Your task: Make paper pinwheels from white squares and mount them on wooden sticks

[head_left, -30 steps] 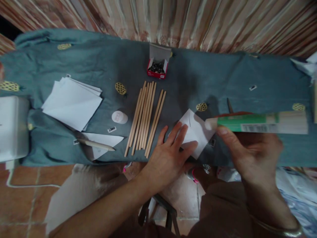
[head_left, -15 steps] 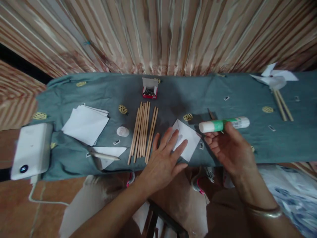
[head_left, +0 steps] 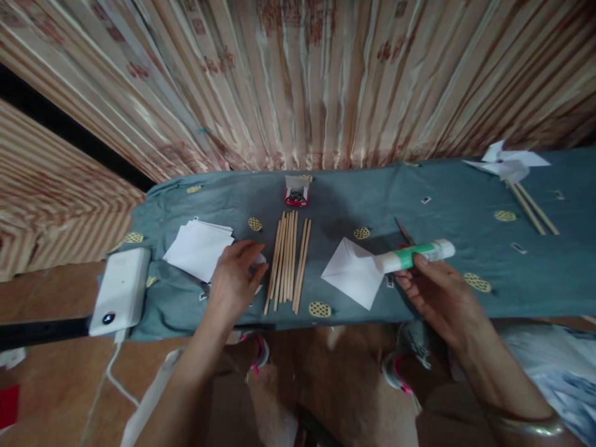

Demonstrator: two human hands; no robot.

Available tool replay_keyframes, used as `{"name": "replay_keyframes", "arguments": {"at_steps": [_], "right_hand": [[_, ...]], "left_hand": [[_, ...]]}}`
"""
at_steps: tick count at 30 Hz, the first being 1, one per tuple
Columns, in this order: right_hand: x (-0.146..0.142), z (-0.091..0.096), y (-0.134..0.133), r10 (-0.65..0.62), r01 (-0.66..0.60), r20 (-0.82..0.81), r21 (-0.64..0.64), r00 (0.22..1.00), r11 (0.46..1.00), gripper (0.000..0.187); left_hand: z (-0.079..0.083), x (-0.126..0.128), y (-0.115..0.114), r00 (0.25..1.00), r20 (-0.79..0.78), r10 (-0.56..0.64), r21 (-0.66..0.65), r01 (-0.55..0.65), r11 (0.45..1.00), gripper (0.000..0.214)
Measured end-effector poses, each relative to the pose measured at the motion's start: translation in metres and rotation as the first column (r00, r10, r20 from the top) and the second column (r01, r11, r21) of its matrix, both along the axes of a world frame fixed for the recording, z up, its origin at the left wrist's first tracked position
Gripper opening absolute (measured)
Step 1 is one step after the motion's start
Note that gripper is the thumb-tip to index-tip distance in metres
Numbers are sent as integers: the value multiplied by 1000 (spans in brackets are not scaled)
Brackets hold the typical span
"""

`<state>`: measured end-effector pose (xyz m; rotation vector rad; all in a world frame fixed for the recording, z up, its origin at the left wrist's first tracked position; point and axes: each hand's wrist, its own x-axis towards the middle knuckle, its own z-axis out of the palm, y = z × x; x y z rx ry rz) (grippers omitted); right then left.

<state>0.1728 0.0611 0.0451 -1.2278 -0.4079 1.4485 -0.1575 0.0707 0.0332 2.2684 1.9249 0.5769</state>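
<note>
left hand (head_left: 235, 279) has come off the folded paper square (head_left: 354, 273) and now sits left of the wooden sticks (head_left: 288, 261), fingers curled over the white cap (head_left: 259, 258), can't tell if gripped. right hand (head_left: 437, 292) still pinches the glue stick (head_left: 414, 254), tip at the square's right corner. pin box (head_left: 297, 194) beyond

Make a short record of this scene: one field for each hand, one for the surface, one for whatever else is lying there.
left hand: palm down between the paper stack and the wooden sticks; cannot tell if it grips anything
right hand: holds a green-and-white glue stick, its white end at a corner of the folded white paper
surface: blue-grey cloth with yellow motifs
other: open red box behind the sticks; white device at the cloth's left edge; paper pinwheel at far right
</note>
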Motion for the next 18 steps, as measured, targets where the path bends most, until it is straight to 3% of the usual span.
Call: {"name": "replay_keyframes", "arguments": {"at_steps": [3,5,7,9,12,15,18], "right_hand": [[-1,-3,-1,24,-21,-54,50,998,999,28],[-1,-4,0,48,-37,-128,84,991,996,27],[-2,-3,1,65,-47,-192,99,979,994,26],[-4,-1,3,95,-74,-216,100,972,992,23],[-9,2,3,139,-119,-211,102,968,988,22],[-14,2,2,151,-135,-200,88,968,987,26],[-17,0,0,174,-166,-143,70,974,984,28]], "left_hand": [[2,5,-2,990,135,40,-14,-38,999,31],[7,17,-4,939,333,87,-33,-80,996,31],[12,34,-7,784,609,119,-105,-69,992,33],[14,53,-9,542,824,166,-192,-10,981,36],[13,77,-13,299,915,272,-320,127,939,38],[11,92,-16,192,922,337,-375,223,900,38],[11,99,-19,142,924,354,-381,265,886,37]]}}
